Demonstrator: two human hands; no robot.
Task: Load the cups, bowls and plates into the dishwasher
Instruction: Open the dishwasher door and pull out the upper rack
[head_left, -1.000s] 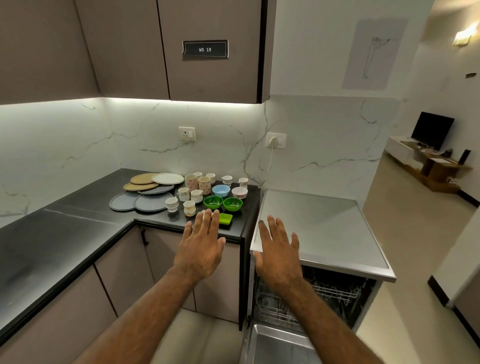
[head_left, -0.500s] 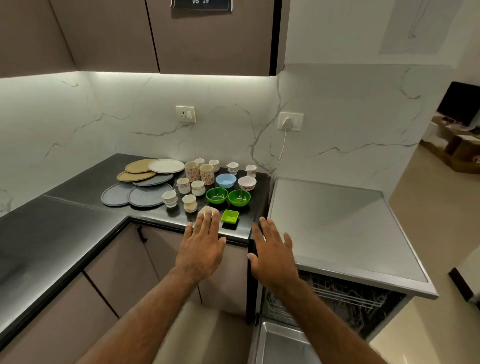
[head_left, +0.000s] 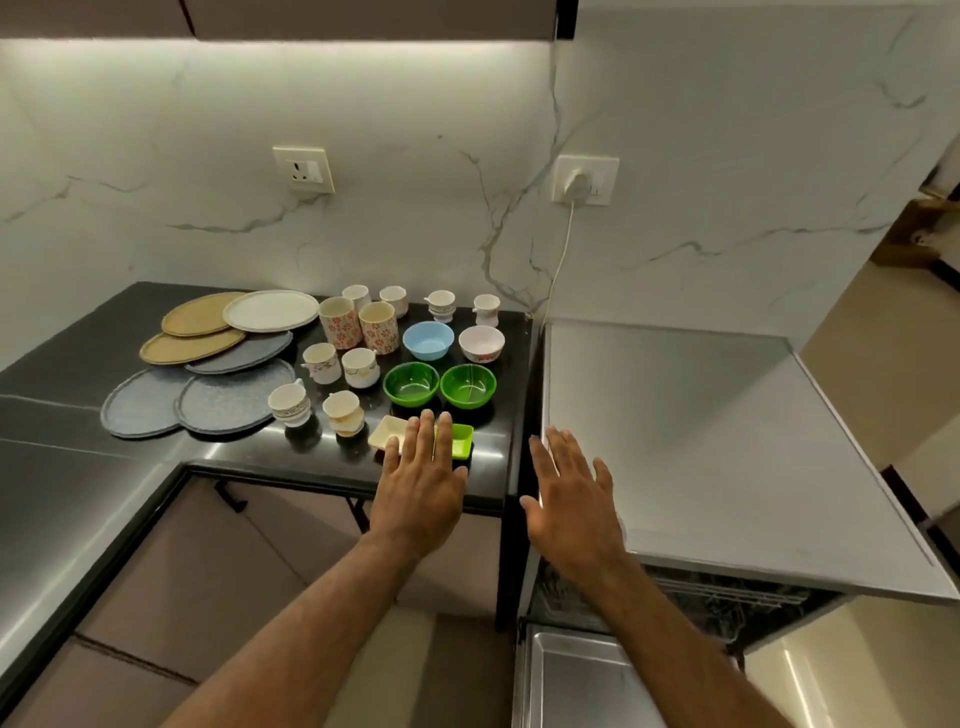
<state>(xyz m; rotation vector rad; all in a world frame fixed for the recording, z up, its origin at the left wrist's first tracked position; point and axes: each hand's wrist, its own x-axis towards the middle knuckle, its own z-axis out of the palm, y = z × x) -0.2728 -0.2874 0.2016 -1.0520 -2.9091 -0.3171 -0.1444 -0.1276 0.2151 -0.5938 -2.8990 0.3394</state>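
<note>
On the black counter (head_left: 78, 467) lie several plates: tan ones (head_left: 195, 314), a white one (head_left: 271, 310) and grey ones (head_left: 228, 397). Beside them stand several cups (head_left: 340, 322), a blue bowl (head_left: 427, 340), a white bowl (head_left: 481, 343) and two green bowls (head_left: 411, 383). At the counter's front sit a cream square dish (head_left: 387, 432) and a green square dish (head_left: 462, 440). My left hand (head_left: 421, 480) hovers flat over these two dishes, fingers straight. My right hand (head_left: 571, 499) is spread open, empty, over the left edge of the dishwasher top (head_left: 675, 441). The dishwasher stands open below, its rack (head_left: 727, 608) and door (head_left: 571, 680) partly visible.
A white marble wall backs the counter, with a socket (head_left: 305, 170) and a plugged-in adapter (head_left: 579, 182) whose cable hangs down to the counter corner. Cabinet doors (head_left: 197, 571) sit under the counter. A tiled floor opens to the right.
The camera has tilted down and moved closer. Both hands have reached forward; my left hand now covers part of the two square dishes and my right hand is over the dishwasher top's edge.
</note>
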